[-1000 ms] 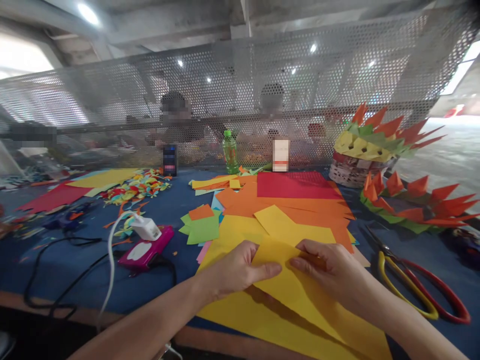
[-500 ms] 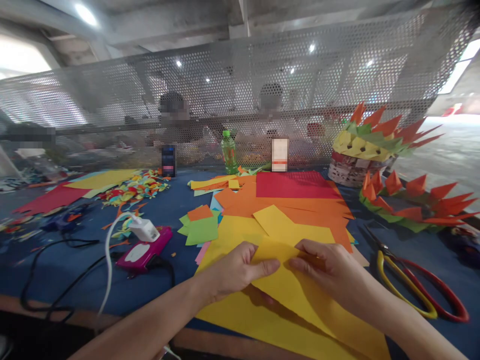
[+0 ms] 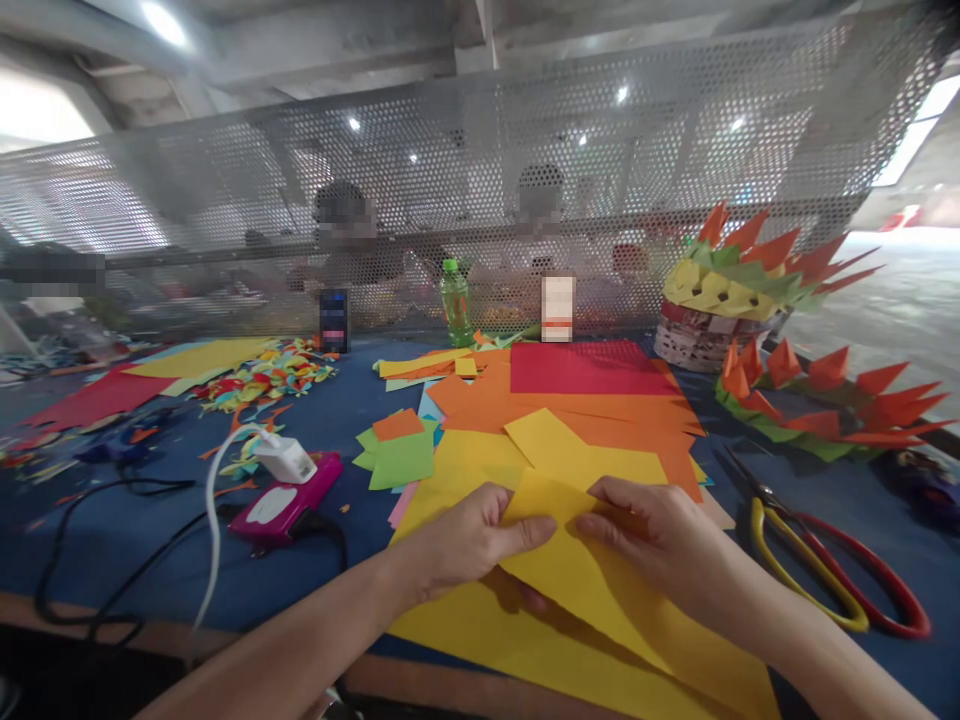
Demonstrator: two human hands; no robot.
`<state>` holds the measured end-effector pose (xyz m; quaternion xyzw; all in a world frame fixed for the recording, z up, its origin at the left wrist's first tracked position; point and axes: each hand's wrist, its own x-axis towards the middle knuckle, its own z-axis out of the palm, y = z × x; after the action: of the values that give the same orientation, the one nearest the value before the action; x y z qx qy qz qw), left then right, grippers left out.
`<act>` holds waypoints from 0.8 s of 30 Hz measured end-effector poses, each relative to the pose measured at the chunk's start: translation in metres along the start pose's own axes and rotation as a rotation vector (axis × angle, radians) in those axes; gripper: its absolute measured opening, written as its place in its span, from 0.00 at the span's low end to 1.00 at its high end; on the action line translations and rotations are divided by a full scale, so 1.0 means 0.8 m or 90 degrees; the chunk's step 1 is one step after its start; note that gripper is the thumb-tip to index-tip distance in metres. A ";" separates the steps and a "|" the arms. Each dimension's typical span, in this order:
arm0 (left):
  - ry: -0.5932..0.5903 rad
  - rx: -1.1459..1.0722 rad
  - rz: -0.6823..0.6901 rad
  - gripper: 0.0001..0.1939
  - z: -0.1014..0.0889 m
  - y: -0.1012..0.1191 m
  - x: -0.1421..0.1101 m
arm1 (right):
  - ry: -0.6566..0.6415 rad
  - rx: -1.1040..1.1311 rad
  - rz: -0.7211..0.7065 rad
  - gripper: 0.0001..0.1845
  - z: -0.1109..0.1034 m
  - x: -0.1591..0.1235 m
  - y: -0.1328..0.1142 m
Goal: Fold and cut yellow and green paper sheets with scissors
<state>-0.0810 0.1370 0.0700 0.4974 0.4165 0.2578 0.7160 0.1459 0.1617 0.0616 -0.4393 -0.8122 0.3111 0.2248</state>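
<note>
We held a folded sheet of yellow-orange paper [image 3: 592,580] at the near edge of the blue desk [image 3: 172,540], just right of the middle. It was plain, matte and smooth, folded into a long wedge: its blunt far tip sat between our two hands, and it widened and ran off toward the near right corner. A sharp crease showed along its left edge, which was lifted a little and threw a shadow on the flat lighter yellow sheet [image 3: 480,640] lying under it.

Our left hand [image 3: 465,545] pinched the left side of the far tip, thumb on top and fingers curled under the paper. Our right hand [image 3: 652,550] was closed on the right side of the same tip, fingertips pressed down on the top surface.

Beyond the hands lay overlapping sheets of yellow, orange and red paper [image 3: 592,400]. To the near right rested scissors with yellow and red handles [image 3: 832,570], apart from our right hand. To the left lay a magenta phone [image 3: 289,503] with a white charger plug [image 3: 285,460] on it.
</note>
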 end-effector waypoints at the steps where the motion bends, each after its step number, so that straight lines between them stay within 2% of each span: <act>1: -0.003 -0.001 0.001 0.29 -0.001 0.000 0.000 | 0.001 0.002 -0.001 0.17 0.000 0.000 -0.001; 6: -0.026 0.029 0.020 0.26 -0.005 -0.003 0.001 | 0.001 0.005 -0.016 0.15 -0.005 -0.001 -0.008; 12: -0.006 0.156 0.118 0.21 -0.008 -0.007 0.004 | -0.011 -0.012 -0.033 0.13 -0.004 -0.004 -0.009; 15: -0.005 0.165 0.116 0.21 -0.008 -0.010 0.004 | -0.010 -0.013 -0.037 0.12 -0.004 -0.003 -0.006; 17: 0.026 0.148 0.091 0.21 -0.007 -0.011 0.004 | 0.000 0.001 -0.041 0.10 -0.009 -0.001 -0.007; 21: 0.084 0.067 0.054 0.24 -0.004 -0.007 0.000 | 0.073 0.013 -0.037 0.08 -0.037 -0.004 -0.013; 24: 0.122 0.004 0.051 0.23 -0.003 0.000 -0.003 | 0.216 -0.097 0.002 0.09 -0.062 -0.028 -0.005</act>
<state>-0.0843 0.1365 0.0700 0.4889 0.4635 0.3314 0.6606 0.1865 0.1564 0.0973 -0.5024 -0.7832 0.1705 0.3242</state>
